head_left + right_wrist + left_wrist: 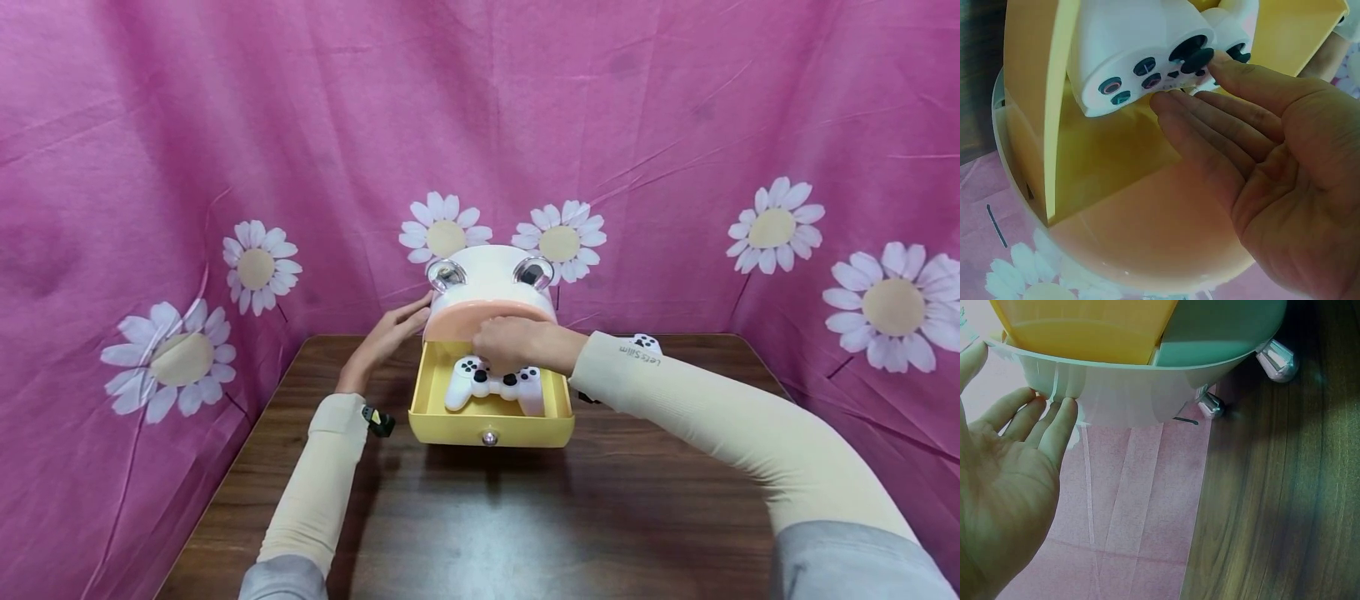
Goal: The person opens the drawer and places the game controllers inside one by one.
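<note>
Yellow drawer (446, 431), white controller (495, 387) inside, right hand (513, 343) pinching it, left hand (388, 333) with fingers extended against box (489, 273), silver feet (1279, 361) shown only in left wrist view

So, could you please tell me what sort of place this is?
It is probably a small staged corner indoors, perhaps set up for filming: pink cloth with large white flowers hangs along three sides of a wooden table.

Smooth plastic controller (495, 386), glossy wood-grain table (570, 525) (knob (490, 437) shiny, metallic).
</note>
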`<action>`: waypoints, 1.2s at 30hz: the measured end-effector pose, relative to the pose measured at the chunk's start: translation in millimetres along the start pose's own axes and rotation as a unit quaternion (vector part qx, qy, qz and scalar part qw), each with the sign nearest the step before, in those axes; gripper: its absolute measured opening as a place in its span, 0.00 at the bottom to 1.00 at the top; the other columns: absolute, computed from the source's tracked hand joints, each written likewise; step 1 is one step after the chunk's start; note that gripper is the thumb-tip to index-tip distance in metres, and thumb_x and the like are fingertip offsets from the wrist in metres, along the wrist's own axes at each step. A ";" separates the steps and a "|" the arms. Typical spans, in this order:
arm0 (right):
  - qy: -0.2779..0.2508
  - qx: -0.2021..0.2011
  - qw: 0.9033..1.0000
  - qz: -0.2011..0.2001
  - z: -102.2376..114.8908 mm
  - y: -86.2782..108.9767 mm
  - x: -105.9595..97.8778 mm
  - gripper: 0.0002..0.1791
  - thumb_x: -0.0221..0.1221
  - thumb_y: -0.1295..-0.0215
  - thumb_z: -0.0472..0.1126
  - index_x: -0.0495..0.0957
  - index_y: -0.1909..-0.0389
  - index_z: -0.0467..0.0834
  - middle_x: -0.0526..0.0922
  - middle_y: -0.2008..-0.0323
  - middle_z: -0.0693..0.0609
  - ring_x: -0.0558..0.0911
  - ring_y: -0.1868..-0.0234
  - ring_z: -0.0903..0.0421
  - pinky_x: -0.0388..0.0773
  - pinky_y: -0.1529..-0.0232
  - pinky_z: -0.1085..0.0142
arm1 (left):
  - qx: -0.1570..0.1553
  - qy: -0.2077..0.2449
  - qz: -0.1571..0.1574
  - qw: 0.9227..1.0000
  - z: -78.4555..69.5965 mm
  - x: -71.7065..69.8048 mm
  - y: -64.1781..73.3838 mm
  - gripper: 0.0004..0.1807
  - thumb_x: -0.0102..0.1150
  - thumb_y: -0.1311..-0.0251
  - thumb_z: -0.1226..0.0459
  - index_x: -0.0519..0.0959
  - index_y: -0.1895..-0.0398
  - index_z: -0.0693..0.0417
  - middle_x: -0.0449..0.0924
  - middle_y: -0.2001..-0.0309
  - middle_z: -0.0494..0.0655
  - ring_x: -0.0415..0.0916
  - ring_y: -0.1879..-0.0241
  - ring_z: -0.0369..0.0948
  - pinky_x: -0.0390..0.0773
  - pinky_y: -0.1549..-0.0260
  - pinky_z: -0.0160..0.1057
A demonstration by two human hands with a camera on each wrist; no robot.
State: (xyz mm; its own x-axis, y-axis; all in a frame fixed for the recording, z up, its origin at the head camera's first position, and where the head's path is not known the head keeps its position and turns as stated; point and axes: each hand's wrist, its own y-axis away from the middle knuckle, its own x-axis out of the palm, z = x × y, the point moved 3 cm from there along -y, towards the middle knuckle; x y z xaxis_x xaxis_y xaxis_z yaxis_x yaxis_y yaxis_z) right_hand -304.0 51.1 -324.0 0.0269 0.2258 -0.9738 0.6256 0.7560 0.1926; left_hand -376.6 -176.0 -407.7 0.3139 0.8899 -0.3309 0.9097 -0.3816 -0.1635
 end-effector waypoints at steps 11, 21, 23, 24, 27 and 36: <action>-0.002 -0.041 0.995 -0.091 1.0 26.6 -19.0 0.22 0.73 0.37 0.44 0.71 0.85 0.53 0.71 0.82 0.61 0.68 0.79 0.61 0.71 0.72 0.64 | -0.005 0.001 -0.003 1.000 1.9 -0.4 1.0 0.32 0.53 0.19 0.48 0.64 0.17 0.43 0.62 0.17 0.40 0.62 0.19 0.48 0.69 0.21 0.50; 0.043 -0.067 0.977 -0.198 14.0 62.5 -18.1 0.17 0.70 0.37 0.45 0.77 0.82 0.52 0.77 0.82 0.57 0.71 0.83 0.56 0.72 0.81 0.59 | -0.019 0.001 -0.003 1.000 3.6 -1.3 1.1 0.33 0.53 0.20 0.45 0.64 0.17 0.38 0.61 0.17 0.37 0.60 0.18 0.45 0.66 0.20 0.48; 0.041 -0.070 0.973 -0.218 16.1 68.0 -17.2 0.17 0.70 0.36 0.44 0.76 0.82 0.52 0.74 0.85 0.58 0.70 0.84 0.57 0.69 0.81 0.60 | -0.018 0.006 -0.002 1.000 2.8 -1.6 1.0 0.33 0.54 0.20 0.45 0.64 0.17 0.38 0.61 0.17 0.36 0.60 0.18 0.44 0.66 0.20 0.47; 0.045 -0.071 0.969 -0.231 17.1 70.8 -16.3 0.17 0.70 0.37 0.44 0.75 0.82 0.52 0.73 0.86 0.59 0.70 0.84 0.57 0.68 0.81 0.60 | -0.017 0.007 -0.002 1.000 2.9 -1.7 0.6 0.33 0.54 0.20 0.45 0.64 0.17 0.38 0.61 0.17 0.36 0.60 0.18 0.44 0.65 0.19 0.47; 0.052 -0.071 0.958 -0.273 22.0 78.6 -12.6 0.17 0.71 0.38 0.45 0.75 0.83 0.52 0.71 0.88 0.60 0.68 0.86 0.58 0.65 0.83 0.62 | -0.020 0.004 -0.002 1.000 3.2 -1.8 0.6 0.33 0.54 0.20 0.44 0.64 0.17 0.36 0.61 0.17 0.36 0.61 0.18 0.44 0.65 0.19 0.47; 0.030 -0.008 0.942 -0.335 45.2 93.7 17.0 0.22 0.69 0.34 0.49 0.71 0.85 0.54 0.67 0.90 0.62 0.64 0.89 0.60 0.59 0.90 0.64 | -0.017 0.007 -0.006 1.000 4.5 -1.3 0.2 0.33 0.55 0.21 0.44 0.65 0.17 0.38 0.62 0.17 0.35 0.61 0.19 0.43 0.67 0.20 0.46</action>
State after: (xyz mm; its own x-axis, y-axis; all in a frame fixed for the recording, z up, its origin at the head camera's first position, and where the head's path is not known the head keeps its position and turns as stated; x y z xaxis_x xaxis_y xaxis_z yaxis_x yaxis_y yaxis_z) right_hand -209.6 98.0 -327.9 -0.4146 -0.2712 -0.8686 0.4738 0.7506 -0.4605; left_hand -378.0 -178.5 -411.5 0.3057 0.8984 -0.3154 0.9225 -0.3615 -0.1354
